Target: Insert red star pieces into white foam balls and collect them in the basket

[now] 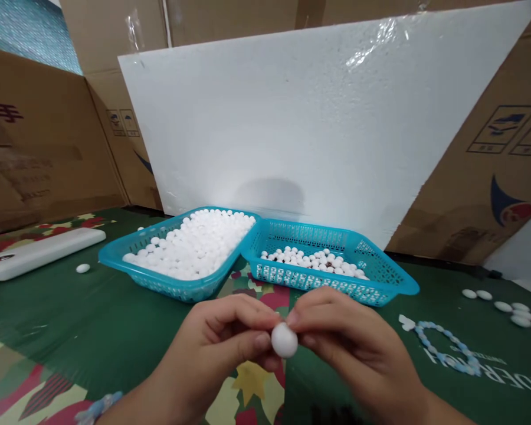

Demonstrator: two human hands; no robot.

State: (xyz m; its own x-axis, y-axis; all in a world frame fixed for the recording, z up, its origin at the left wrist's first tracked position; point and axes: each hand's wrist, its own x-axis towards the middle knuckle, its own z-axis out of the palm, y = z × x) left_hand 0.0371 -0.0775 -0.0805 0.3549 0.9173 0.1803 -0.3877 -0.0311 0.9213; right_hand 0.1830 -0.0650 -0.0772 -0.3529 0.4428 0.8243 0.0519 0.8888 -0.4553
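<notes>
A small smooth white ball [284, 340] sits between my two hands, above the table and in front of the baskets. My left hand [230, 336] grips it from the left, thumb and fingers closed on its side. From the right, my right hand [345, 336] pinches its upper edge with thumb and forefinger. Whether something small is also in the right fingertips, I cannot make out. Behind the hands, a blue basket [188, 289] at left is heaped with many white balls [203, 242]. The blue basket [380, 290] at right holds fewer, some with dark spots.
At right, a blue beaded bracelet [446, 348] lies near several loose white balls [503, 306]. One stray ball [83, 268] and a white oblong device [44, 254] are at left. A white foam board [283, 130] and cardboard boxes [48, 136] stand behind the green cloth.
</notes>
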